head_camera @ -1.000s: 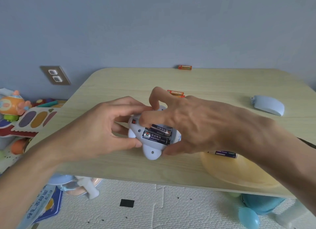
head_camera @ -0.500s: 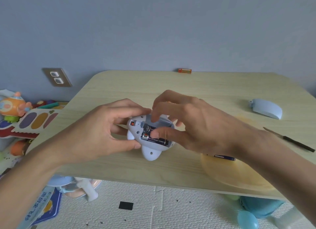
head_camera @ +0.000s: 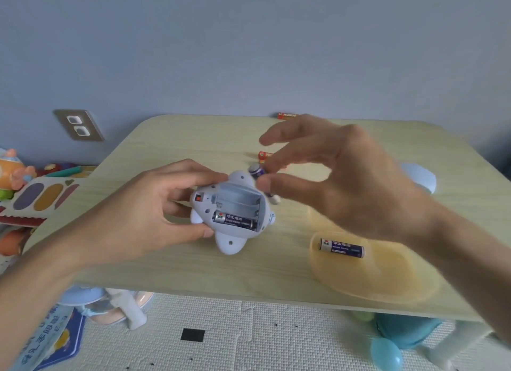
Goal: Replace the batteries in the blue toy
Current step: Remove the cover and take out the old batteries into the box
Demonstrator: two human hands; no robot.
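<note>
— Pinched between thumb and fingers of the right hand (head_camera: 345,177) is one dark battery (head_camera: 256,171); only its end shows, so its long axis I cannot read exactly.

— And the blue toy (head_camera: 231,210)?

— It lies belly-up on the table (head_camera: 177,138), just left of that pinch, clamped at its side by the left hand (head_camera: 143,213). One battery (head_camera: 235,220) sits in the nearest slot, long axis left to right; the other slots are empty.

— So where should the held one go?

— Probably to the yellow dish (head_camera: 373,282) (another dark battery (head_camera: 342,247) lies there), down and right of the right hand. Orange batteries (head_camera: 265,154) wait farther back.
</note>
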